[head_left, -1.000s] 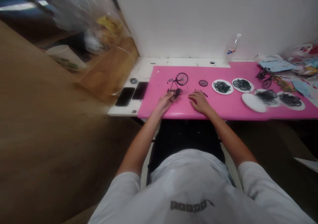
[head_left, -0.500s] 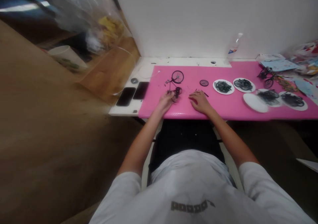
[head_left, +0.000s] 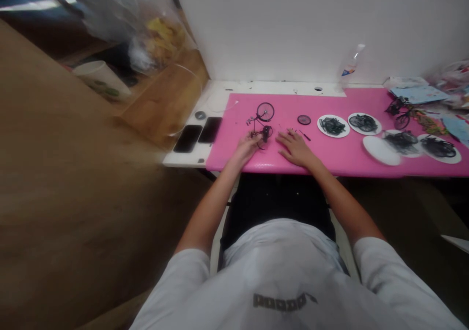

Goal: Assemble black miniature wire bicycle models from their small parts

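Observation:
My left hand (head_left: 248, 147) is closed on the near end of a small black model bicycle (head_left: 259, 121). One spoked wheel points away from me on the bicycle, and part of the frame is hidden by my fingers. Flat on the pink mat (head_left: 256, 163), with fingers spread, lies my right hand (head_left: 294, 148). By its fingertips are tiny dark parts too small to name. A small screwdriver (head_left: 305, 135) lies just beyond that hand. Farther back, a loose spoked wheel (head_left: 304, 119) rests on the mat.
White plates (head_left: 333, 126) of black parts stand to the right, with a blank white plate (head_left: 381, 150) nearer me. Another model bicycle (head_left: 400, 112) is at the far right. Two phones (head_left: 188, 138) lie left of the mat. A bottle (head_left: 352, 62) stands by the wall.
My right hand has shifted slightly left toward the bicycle, uncovering more of the screwdriver. My left hand keeps its hold on the bicycle. The whole view has shifted slightly.

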{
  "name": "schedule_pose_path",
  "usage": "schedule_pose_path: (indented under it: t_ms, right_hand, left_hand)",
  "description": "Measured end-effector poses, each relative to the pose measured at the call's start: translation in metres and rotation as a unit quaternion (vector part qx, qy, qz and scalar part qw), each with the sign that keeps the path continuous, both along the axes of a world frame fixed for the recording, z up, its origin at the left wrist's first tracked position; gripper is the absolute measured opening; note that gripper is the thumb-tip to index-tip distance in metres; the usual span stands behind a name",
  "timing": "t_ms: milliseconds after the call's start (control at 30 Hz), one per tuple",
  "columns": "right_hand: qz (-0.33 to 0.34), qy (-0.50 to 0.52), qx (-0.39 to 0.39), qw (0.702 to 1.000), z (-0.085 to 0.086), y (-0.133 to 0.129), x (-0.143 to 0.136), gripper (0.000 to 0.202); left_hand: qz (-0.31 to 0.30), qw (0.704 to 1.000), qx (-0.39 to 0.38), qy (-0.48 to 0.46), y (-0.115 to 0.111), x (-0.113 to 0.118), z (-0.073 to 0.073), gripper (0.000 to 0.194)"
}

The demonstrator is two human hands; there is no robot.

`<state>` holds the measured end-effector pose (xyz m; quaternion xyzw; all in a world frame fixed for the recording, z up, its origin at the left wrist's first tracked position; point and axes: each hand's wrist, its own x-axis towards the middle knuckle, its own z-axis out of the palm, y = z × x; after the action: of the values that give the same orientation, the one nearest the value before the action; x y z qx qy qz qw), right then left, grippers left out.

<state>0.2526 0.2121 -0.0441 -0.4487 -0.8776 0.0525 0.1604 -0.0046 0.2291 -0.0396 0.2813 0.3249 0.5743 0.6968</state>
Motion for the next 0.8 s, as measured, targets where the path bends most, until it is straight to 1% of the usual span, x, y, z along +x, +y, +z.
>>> schedule_pose_path:
  t_ms: [167, 233, 367, 467, 567, 667, 800]
  right_hand:
    - [0.018, 0.003, -0.034, 0.999, 0.002, 0.005, -0.002, 0.071]
    - [0.026, 0.024, -0.036, 0.999, 0.002, 0.006, -0.002, 0.068]
    - [0.034, 0.086, -0.028, 0.995, 0.002, 0.005, 0.000, 0.057]
    - [0.021, 0.102, -0.012, 0.994, 0.002, 0.005, 0.001, 0.049]
    - [-0.016, 0.105, 0.020, 0.994, 0.000, 0.005, -0.001, 0.042]
    - [-0.054, 0.109, 0.041, 0.992, -0.003, 0.006, -0.003, 0.040]
    - [-0.066, 0.101, 0.049, 0.991, -0.009, 0.009, -0.002, 0.042]
  left_hand:
    - [-0.005, 1.000, 0.017, 0.012, 0.001, -0.001, -0.004, 0.037]
    - [-0.003, 1.000, 0.020, 0.023, 0.002, -0.001, -0.007, 0.038]
    - [-0.008, 0.999, 0.029, 0.020, 0.004, -0.002, -0.011, 0.035]
    - [-0.006, 0.999, 0.025, 0.022, 0.003, -0.001, -0.009, 0.032]
    - [-0.003, 1.000, 0.014, 0.026, 0.002, -0.001, -0.007, 0.032]
    - [-0.001, 1.000, 0.006, 0.027, 0.001, -0.001, -0.005, 0.033]
    - [-0.003, 1.000, 0.008, 0.028, 0.000, 0.000, -0.003, 0.034]
